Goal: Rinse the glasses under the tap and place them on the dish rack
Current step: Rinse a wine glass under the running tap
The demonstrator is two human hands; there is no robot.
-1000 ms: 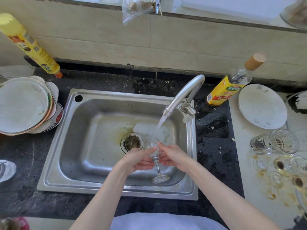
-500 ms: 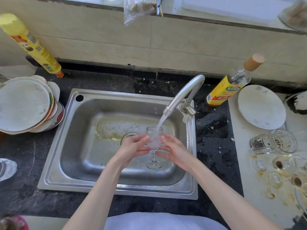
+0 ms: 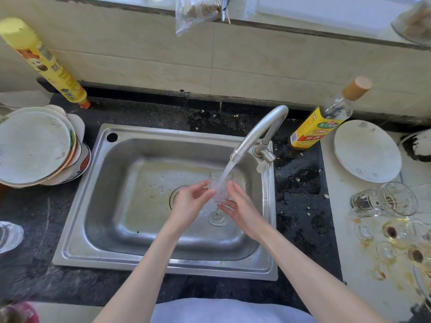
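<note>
Glass (image 3: 219, 194) standing upright between fingers, over sink (image 3: 163, 264), tap (image 3: 256, 134) water pouring in. Left hand (image 3: 190, 203) and right hand (image 3: 242, 208) cupping bowl, fingers spread loosely. Try holding stem firmly, turning slowly, letting water reach every side.

You look down on a black speckled countertop (image 3: 35, 271) that runs the width of the view, with a steel sink basin (image 3: 77, 229) set into its middle. Behind the countertop's back edge, a wall of large beige tiles (image 3: 140, 66) rises to a pale window ledge (image 3: 303, 17), where a clear plastic bag (image 3: 193, 12) hangs over the lip. Daylight falls from above that ledge and brightens the tiles. At the countertop's right end lies a white, stained surface (image 3: 349, 264). At the left edge sits a stack of plates (image 3: 35, 145).
</note>
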